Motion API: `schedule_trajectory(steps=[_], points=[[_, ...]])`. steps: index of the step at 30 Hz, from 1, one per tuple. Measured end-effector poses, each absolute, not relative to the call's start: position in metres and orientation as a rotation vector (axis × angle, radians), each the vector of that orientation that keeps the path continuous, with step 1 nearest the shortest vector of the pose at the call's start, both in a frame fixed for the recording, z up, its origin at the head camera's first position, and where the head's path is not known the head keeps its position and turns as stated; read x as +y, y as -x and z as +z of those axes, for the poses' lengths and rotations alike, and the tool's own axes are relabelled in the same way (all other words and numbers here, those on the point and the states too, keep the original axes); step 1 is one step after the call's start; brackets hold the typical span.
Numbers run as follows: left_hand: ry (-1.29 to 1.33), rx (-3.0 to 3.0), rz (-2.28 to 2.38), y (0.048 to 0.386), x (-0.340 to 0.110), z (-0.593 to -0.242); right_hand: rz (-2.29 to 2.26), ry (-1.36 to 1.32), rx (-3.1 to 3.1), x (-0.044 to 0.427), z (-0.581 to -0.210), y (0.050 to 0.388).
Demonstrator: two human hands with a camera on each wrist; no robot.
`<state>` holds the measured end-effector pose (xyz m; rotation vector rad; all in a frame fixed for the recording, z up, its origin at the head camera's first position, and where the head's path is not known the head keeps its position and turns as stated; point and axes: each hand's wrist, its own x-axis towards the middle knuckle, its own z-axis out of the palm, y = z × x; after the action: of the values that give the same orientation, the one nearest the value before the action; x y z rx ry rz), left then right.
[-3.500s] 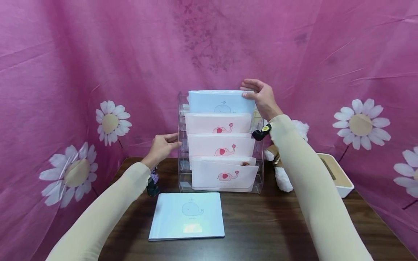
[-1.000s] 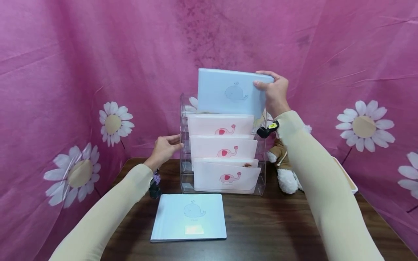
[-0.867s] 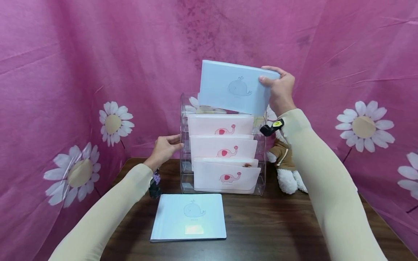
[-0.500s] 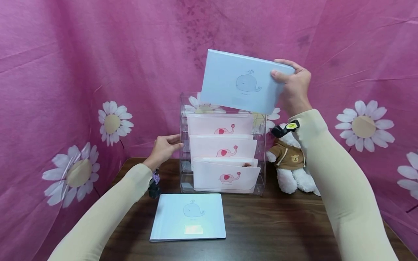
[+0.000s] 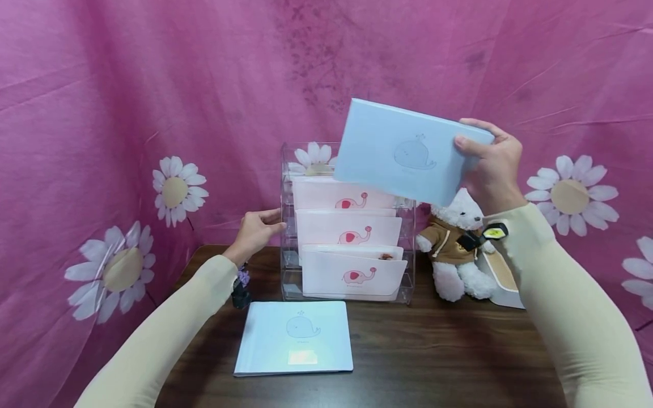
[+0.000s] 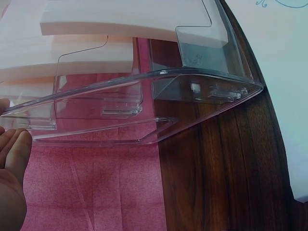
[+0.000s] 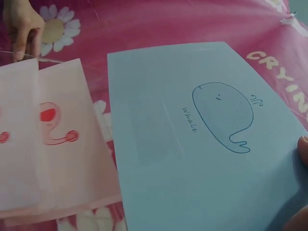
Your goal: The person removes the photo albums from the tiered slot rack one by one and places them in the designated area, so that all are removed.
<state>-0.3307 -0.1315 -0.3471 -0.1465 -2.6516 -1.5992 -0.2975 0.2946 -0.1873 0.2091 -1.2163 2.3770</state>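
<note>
In the head view my right hand (image 5: 496, 169) grips a light blue booklet (image 5: 374, 148) by its right edge, thumb on the front cover. The cover bears a whale drawing, and the booklet tilts in the air before the upper right of a clear plastic rack (image 5: 291, 279). My left hand (image 5: 253, 234) pinches the rack's left side edge, as the rack's clear side panel (image 6: 159, 74) in the left wrist view also shows. Several pale pink elephant booklets (image 5: 321, 228) stand in its lower tiers. A second blue whale booklet (image 5: 265, 340) lies flat on the table before it.
A white teddy bear (image 5: 461, 275) in a brown hoodie sits right of the rack. Behind it a white box (image 5: 510, 297) with a tan top is partly hidden by my right arm. Pink flowered cloth (image 5: 229, 85) hangs around the dark wooden table (image 5: 433, 351).
My right hand has lifted the blue whale booklet out of the rack's top tier, then carried it right and slightly down, tilting it. My left hand has stayed at the rack's side.
</note>
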Motion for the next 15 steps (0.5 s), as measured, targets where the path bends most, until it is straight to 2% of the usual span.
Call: schedule_trajectory(steps=[8,15], points=[[0.152,-2.648,-1.595,0.331,-0.131,-0.346,2.45,-0.301,-1.3,0.32,-0.219,0.265],[0.154,-2.644,-1.598,0.33,-0.131,-0.345,2.511,-0.363,-1.588,0.333,-0.269,0.232]])
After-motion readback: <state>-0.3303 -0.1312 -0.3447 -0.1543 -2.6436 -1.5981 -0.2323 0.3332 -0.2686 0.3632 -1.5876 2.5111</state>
